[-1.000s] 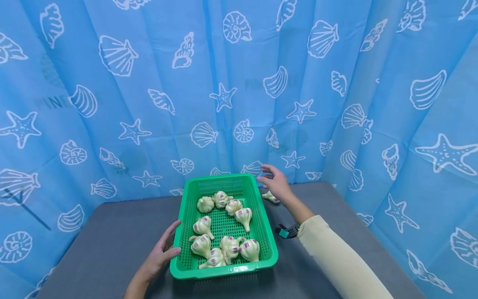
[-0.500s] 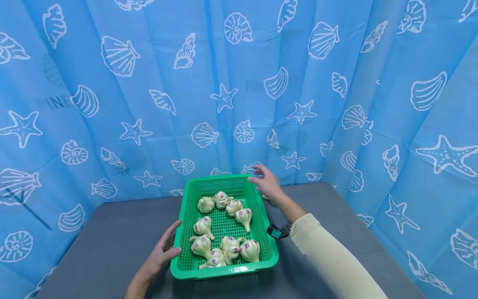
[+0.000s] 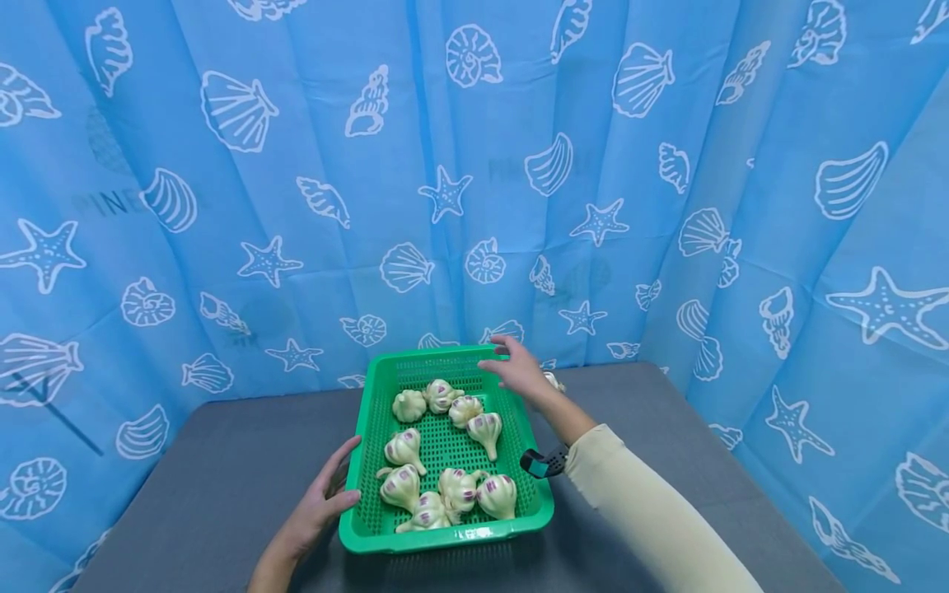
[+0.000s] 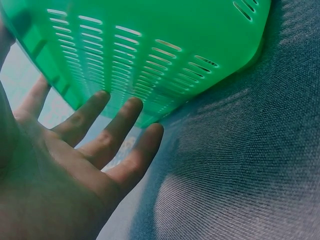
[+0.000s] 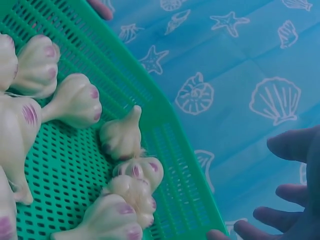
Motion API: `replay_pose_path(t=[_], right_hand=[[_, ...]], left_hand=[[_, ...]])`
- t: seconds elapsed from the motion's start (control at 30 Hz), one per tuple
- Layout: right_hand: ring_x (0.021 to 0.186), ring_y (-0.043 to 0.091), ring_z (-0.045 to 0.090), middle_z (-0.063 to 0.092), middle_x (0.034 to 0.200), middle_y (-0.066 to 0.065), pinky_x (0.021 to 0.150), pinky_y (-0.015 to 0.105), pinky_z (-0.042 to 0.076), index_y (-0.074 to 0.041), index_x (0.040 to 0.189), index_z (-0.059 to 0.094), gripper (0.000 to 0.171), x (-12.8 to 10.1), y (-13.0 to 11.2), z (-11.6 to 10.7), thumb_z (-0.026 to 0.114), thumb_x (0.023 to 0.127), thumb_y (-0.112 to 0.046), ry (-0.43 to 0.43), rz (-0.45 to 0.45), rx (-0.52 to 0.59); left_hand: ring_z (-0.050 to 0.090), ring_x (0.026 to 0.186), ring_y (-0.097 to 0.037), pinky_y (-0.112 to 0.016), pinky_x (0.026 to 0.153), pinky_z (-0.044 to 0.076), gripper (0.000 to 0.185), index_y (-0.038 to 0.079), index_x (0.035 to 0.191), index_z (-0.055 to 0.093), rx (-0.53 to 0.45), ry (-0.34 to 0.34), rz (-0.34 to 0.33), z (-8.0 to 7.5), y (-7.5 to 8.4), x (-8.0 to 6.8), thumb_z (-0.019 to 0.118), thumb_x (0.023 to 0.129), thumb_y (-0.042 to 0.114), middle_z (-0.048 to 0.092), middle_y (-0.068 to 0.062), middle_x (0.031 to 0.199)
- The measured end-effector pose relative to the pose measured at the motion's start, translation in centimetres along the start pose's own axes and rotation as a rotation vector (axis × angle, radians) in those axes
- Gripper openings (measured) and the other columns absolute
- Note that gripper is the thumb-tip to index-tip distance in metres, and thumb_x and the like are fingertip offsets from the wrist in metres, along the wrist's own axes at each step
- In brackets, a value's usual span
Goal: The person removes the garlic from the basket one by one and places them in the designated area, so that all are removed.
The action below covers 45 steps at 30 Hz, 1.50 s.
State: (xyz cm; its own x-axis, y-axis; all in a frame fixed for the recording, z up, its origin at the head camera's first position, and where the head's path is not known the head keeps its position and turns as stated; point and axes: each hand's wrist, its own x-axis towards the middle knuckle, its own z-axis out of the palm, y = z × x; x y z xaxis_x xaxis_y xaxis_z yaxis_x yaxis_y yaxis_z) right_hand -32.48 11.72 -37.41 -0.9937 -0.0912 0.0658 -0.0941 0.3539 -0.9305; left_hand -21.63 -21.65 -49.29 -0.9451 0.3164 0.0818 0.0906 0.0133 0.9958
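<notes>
A green perforated plastic basket [image 3: 445, 539] holds several garlic bulbs [image 3: 484, 430], whitish with purple marks. Along its left side is my left hand [image 3: 315, 502], with fingers spread and thumb at the rim; in the left wrist view the fingertips [image 4: 134, 102] lie against or close to the outer wall, and contact is hard to tell. My right hand [image 3: 519, 369] hovers over the basket's far right corner, fingers loosely bent and nothing held. The right wrist view has that hand [image 5: 295, 200] at the edge, fingers apart. Beyond the right wrist, another garlic bulb [image 3: 552, 381] lies partly hidden on the table.
The basket stands on a grey cloth-covered table [image 3: 222, 478]. A blue curtain [image 3: 460, 165] with white shell and starfish prints hangs behind the table and along its sides. A dark strap [image 3: 544, 463] sits on the right forearm, by a cream sleeve [image 3: 645, 494].
My right hand has moved left, from beside the basket to above its far right corner. The outside bulb now shows on the other side of the wrist. The left hand stays put.
</notes>
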Motion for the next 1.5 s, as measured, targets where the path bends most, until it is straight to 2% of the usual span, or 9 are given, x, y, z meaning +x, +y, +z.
replay_pose_path(t=[0.53, 0.67, 0.8, 0.93, 1.1, 1.17, 1.3, 1.37, 1.5], right_hand=[[0.126, 0.041, 0.045, 0.043, 0.143, 0.023, 0.096, 0.051, 0.041, -0.004, 0.144, 0.041, 0.061, -0.9, 0.5, 2.6, 0.067, 0.092, -0.024, -0.105, 0.041, -0.185], [0.085, 0.028, 0.061, 0.042, 0.143, 0.023, 0.072, 0.044, 0.049, -0.005, 0.145, 0.040, 0.060, -1.1, 1.1, 3.2, 0.065, 0.094, -0.023, -0.135, 0.068, -0.168], [0.048, 0.012, 0.035, 0.041, 0.143, 0.024, 0.051, 0.036, 0.039, -0.005, 0.145, 0.041, 0.059, -0.9, 1.7, 3.8, 0.064, 0.094, -0.024, -0.153, 0.108, -0.164], [0.054, 0.015, 0.039, 0.043, 0.141, 0.023, 0.055, 0.039, 0.039, -0.005, 0.142, 0.044, 0.057, -0.8, 1.8, 4.0, 0.065, 0.094, -0.026, -0.160, 0.116, -0.179], [0.099, 0.028, 0.057, 0.049, 0.136, 0.022, 0.075, 0.044, 0.047, -0.001, 0.141, 0.046, 0.058, -0.8, 2.1, 4.3, 0.065, 0.093, -0.027, -0.210, 0.111, -0.224], [0.091, 0.025, 0.058, 0.053, 0.131, 0.019, 0.068, 0.039, 0.046, 0.001, 0.141, 0.045, 0.058, -0.7, 2.2, 4.4, 0.064, 0.094, -0.026, -0.250, 0.118, -0.240], [0.050, 0.013, 0.032, 0.060, 0.114, 0.013, 0.047, 0.030, 0.029, 0.001, 0.138, 0.048, 0.053, -0.7, 2.3, 4.9, 0.064, 0.094, -0.023, -0.315, 0.119, -0.254], [0.045, 0.011, 0.020, 0.061, 0.109, 0.011, 0.043, 0.028, 0.025, 0.000, 0.136, 0.051, 0.051, -0.8, 2.3, 5.1, 0.065, 0.093, -0.022, -0.333, 0.113, -0.263], [0.045, 0.010, 0.021, 0.059, 0.116, 0.011, 0.043, 0.028, 0.026, -0.001, 0.132, 0.055, 0.046, -0.9, 2.1, 5.4, 0.067, 0.092, -0.020, -0.357, 0.089, -0.286]], left_hand=[[0.023, 0.137, -0.049, -0.033, 0.091, 0.045, 0.070, 0.015, 0.157, 0.013, -0.012, 0.002, -0.004, -0.1, -0.2, 0.0, 0.051, 0.098, 0.011, 0.012, -0.028, 0.156], [0.023, 0.137, -0.049, -0.034, 0.091, 0.045, 0.070, 0.015, 0.157, 0.013, -0.014, -0.002, -0.006, -0.1, -0.2, 0.1, 0.051, 0.098, 0.012, 0.012, -0.028, 0.156], [0.022, 0.138, -0.049, -0.035, 0.093, 0.043, 0.069, 0.015, 0.157, 0.014, -0.008, -0.006, -0.003, 0.0, -0.2, 0.0, 0.050, 0.099, 0.012, 0.012, -0.027, 0.156], [0.023, 0.138, -0.049, -0.037, 0.094, 0.043, 0.069, 0.016, 0.157, 0.014, -0.005, -0.003, -0.002, -0.1, -0.1, 0.0, 0.050, 0.099, 0.013, 0.013, -0.027, 0.156], [0.023, 0.138, -0.049, -0.036, 0.093, 0.043, 0.069, 0.016, 0.157, 0.014, -0.012, -0.007, -0.002, -0.2, -0.1, -0.1, 0.050, 0.099, 0.013, 0.013, -0.027, 0.156], [0.022, 0.137, -0.049, -0.036, 0.093, 0.043, 0.069, 0.016, 0.157, 0.013, -0.014, -0.014, -0.001, -0.2, -0.1, -0.1, 0.050, 0.099, 0.013, 0.013, -0.028, 0.156], [0.023, 0.137, -0.049, -0.035, 0.093, 0.044, 0.068, 0.015, 0.157, 0.013, -0.010, -0.024, 0.003, -0.3, -0.1, 0.0, 0.049, 0.100, 0.013, 0.014, -0.028, 0.155], [0.024, 0.137, -0.049, -0.035, 0.093, 0.044, 0.068, 0.015, 0.157, 0.013, -0.007, -0.024, 0.004, -0.3, -0.2, 0.0, 0.049, 0.100, 0.013, 0.014, -0.028, 0.155], [0.024, 0.137, -0.048, -0.036, 0.093, 0.044, 0.068, 0.016, 0.157, 0.013, -0.005, -0.025, 0.006, -0.4, -0.2, -0.1, 0.048, 0.100, 0.012, 0.014, -0.028, 0.155]])
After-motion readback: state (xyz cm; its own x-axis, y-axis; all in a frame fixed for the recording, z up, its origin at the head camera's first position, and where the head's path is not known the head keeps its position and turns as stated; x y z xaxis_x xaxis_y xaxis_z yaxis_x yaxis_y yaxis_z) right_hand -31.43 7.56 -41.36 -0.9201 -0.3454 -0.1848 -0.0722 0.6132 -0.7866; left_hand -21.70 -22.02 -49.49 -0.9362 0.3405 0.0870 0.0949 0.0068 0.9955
